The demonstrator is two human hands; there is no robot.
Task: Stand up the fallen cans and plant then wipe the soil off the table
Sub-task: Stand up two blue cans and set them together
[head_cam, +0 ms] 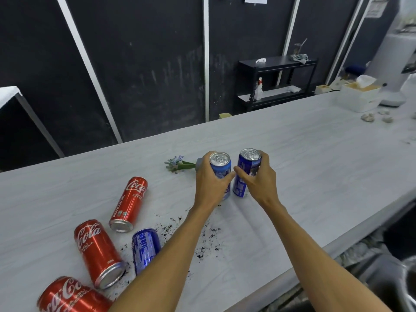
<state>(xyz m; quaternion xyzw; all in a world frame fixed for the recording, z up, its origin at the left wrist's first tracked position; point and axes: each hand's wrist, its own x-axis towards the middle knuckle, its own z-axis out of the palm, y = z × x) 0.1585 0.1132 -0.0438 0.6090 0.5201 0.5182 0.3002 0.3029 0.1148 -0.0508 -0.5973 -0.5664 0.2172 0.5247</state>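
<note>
While each hand grips one, two blue cans upright, tops skyward.

Two upright cans stand side by side mid-table, the left one gripped by the left hand, the right one by the right hand. The fallen plant lies just behind-left. Four cans lie toppled near-left. Soil is scattered between them and the arms.

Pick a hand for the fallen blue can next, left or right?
Left. The left hand is on the same side as the fallen blue can; the right hand would cross over.
</note>
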